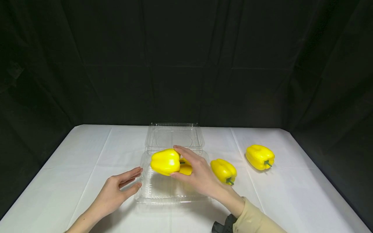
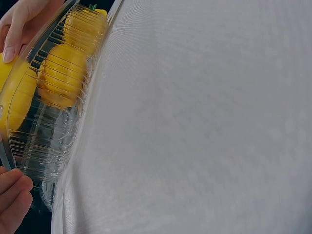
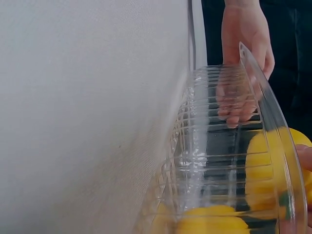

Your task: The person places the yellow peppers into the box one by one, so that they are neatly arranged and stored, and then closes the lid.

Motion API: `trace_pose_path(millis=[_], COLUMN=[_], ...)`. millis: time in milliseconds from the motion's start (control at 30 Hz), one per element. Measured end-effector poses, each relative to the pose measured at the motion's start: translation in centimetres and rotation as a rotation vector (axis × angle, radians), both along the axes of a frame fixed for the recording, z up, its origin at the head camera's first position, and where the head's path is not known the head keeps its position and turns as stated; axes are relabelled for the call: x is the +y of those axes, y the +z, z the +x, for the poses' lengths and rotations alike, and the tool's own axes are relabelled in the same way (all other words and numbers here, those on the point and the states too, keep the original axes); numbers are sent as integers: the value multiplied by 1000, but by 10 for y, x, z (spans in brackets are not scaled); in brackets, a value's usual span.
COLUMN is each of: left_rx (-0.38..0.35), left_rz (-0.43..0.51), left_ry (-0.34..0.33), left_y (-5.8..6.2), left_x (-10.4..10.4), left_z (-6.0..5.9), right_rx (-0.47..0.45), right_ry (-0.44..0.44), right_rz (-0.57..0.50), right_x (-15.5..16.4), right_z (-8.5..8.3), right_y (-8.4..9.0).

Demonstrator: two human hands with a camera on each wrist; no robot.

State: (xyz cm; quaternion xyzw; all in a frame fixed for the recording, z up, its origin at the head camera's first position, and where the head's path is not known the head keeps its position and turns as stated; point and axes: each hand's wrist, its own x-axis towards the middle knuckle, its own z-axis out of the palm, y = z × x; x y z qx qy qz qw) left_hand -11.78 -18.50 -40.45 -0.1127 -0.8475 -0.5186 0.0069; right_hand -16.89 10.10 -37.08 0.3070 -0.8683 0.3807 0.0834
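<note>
My right hand (image 1: 201,173) grips a yellow bell pepper (image 1: 165,161) near its stem end, thumb in front and fingers over the top. The pepper lies sideways above the base of a clear plastic clamshell container (image 1: 157,194), whose lid (image 1: 175,137) is folded back. Behind the right hand's fingers, a second yellow pepper (image 1: 185,169) shows partly, inside the base. At the container's left edge is my left hand (image 1: 116,191), thumb and fingers apart; whether the fingertips touch the rim is unclear. The left wrist view shows the held pepper (image 2: 22,97) through the clear wall.
Two more yellow peppers lie on the white cloth to the right, one (image 1: 223,171) close to the container and another (image 1: 260,157) farther off. A black object (image 1: 222,225) shows beside the right sleeve. Black fabric (image 1: 186,64) hangs behind the table.
</note>
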Motion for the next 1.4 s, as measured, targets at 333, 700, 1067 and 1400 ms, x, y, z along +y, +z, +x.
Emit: trace_pose_path(millis=[333,700,1067,1400], left_rx=[-3,-1,2,-3], left_rz=[-9,-7,-16,-20], left_ry=[-2,-5,-6,-7], left_y=[0,0,-1,1], left_x=[0,1,1,2], left_z=[0,-1,-2,-1], right_rx=[7,45,-45,-14], right_ry=[5,-11,-38,-24], right_rz=[-17,-18,-10,-5], right_x=[-7,-17,-25,-25], right_z=[-1,-4,-1,0], right_y=[-2,-6,-12,-16])
